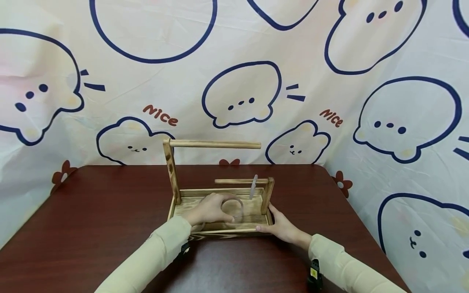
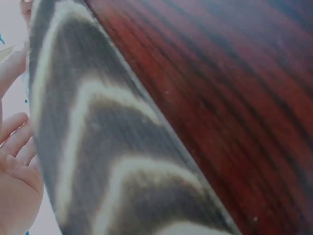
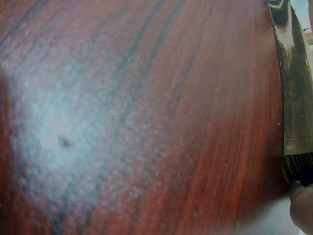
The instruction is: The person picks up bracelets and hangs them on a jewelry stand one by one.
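A shallow wooden tray (image 1: 253, 230) carries a tall post with a long rod at its left end and a short post with a lower rod (image 1: 234, 181) at its right. My left hand (image 1: 209, 209) reaches into the tray and grips a translucent ring (image 1: 242, 209), its thumb toward the near side. Part of another clear curved edge shows beside that hand, mostly covered. A thin translucent ring (image 1: 253, 187) hangs on the lower rod near the short post. My right hand (image 1: 282, 226) holds the tray's right end, thumb on the front rim and fingers behind the corner.
The tray stands on a dark red-brown table (image 1: 110, 211) with a wood grain. A cartoon-printed cloth (image 1: 234, 142) hangs behind and along the sides. The long upper rod (image 1: 216, 144) juts rightward over the tray with its right end free.
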Available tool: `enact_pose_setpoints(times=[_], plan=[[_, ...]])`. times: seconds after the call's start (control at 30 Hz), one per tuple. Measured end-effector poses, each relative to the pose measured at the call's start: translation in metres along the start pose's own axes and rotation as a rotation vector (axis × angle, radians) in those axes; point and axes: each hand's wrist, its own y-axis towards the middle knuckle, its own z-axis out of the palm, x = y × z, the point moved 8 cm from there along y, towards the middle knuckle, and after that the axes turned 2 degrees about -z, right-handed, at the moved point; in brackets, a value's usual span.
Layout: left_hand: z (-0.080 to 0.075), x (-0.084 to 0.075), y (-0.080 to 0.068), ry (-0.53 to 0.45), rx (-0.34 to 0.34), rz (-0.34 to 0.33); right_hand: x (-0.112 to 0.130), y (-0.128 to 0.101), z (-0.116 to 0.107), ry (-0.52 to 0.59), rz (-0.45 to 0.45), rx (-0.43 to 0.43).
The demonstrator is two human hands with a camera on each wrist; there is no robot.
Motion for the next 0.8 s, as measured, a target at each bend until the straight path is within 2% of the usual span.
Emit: enact_pose_setpoints(times=[0.07,0.27,0.57,0.8], plan=[[-0.004,0.000,-0.003,-0.005,-0.023,0.000,-0.001,0.001,0.001,-0.009,0.005,0.004],[-0.012,0.000,-0.014,-0.037,-0.036,-0.008,-0.003,0.002,0.001,-0.015,0.002,0.003],[-0.026,0.001,-0.033,-0.085,-0.118,0.008,0.001,0.000,0.000,-0.001,-0.023,0.007],[-0.033,-0.001,-0.050,-0.094,-0.144,-0.012,0.023,-0.010,-0.001,0.011,-0.013,0.004]])
